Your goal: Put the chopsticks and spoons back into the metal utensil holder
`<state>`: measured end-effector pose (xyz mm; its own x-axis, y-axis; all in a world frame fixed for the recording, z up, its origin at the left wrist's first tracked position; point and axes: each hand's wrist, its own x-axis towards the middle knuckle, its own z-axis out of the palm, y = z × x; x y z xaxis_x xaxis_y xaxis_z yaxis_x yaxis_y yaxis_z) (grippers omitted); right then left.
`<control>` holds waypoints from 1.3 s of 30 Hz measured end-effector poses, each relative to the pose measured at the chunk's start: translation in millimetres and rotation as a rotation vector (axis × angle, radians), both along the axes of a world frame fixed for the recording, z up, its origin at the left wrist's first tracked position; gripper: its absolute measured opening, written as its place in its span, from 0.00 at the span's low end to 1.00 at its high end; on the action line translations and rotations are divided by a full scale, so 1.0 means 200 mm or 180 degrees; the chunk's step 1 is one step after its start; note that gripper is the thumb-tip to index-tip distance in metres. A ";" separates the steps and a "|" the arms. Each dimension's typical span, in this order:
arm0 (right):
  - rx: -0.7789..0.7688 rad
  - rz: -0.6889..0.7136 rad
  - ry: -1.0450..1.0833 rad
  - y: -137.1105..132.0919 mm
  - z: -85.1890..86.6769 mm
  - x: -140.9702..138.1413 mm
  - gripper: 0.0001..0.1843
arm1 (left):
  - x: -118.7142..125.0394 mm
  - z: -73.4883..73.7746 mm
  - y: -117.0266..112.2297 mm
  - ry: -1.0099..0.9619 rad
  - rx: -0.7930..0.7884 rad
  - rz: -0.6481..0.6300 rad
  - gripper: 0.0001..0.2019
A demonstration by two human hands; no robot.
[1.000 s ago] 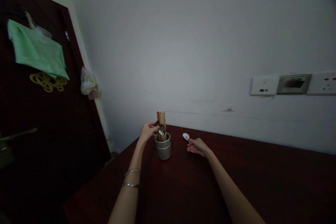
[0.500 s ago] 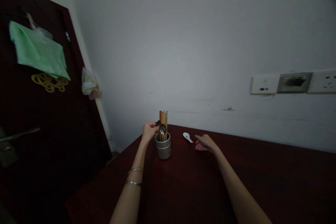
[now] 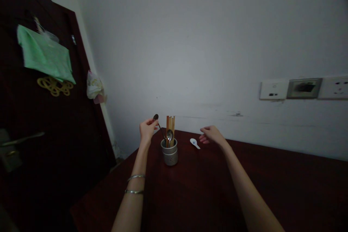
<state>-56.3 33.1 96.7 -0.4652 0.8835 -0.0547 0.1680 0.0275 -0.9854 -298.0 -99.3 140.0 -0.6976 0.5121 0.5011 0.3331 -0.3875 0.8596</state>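
My left hand [image 3: 147,129] pinches a metal spoon [image 3: 156,117] close to its bowl. The spoon tilts to the left, and its handle end reaches down to the mouth of a grey metal utensil holder [image 3: 170,156]. Wooden chopsticks [image 3: 173,127] and a second metal spoon [image 3: 169,135] stand upright in that holder. To its right, a white soup spoon [image 3: 194,142] with a small blue mark lies on the table. My right hand [image 3: 212,136] hovers just right of the soup spoon, apart from it, with loosely curled fingers and nothing seen in them.
The dark red table [image 3: 206,188] meets a pale wall [image 3: 190,61] at the back. Sockets and a switch plate [image 3: 274,90] sit on the wall at right. At left stands a dark door [image 3: 54,123] with a green cloth [image 3: 46,54] and a plastic bag [image 3: 94,86] hanging near it.
My left hand has drawn the metal spoon up and leftward, so more of its handle shows above the holder. My right hand has risen slightly beside the soup spoon.
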 end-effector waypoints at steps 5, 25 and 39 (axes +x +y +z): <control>0.0408 0.0405 0.0108 -0.19 0.19 -0.02 0.21 | 0.12 0.18 -0.15 0.0075 0.0506 0.0240 0.14; 0.0872 0.1583 0.1363 -0.64 0.23 -0.27 0.18 | 0.36 0.27 -0.23 -0.0376 0.0557 -0.0660 0.13; -0.0388 0.1910 0.0062 -0.83 -0.22 -0.20 0.09 | -0.10 0.05 -0.20 -0.0206 -0.0650 0.0241 0.19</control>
<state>-96.5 -132.0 52.7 -0.8817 0.4549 -0.1254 0.1401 -0.0014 -0.9901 -317.7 -138.6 149.5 -0.7652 0.5434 0.3454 0.2962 -0.1791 0.9382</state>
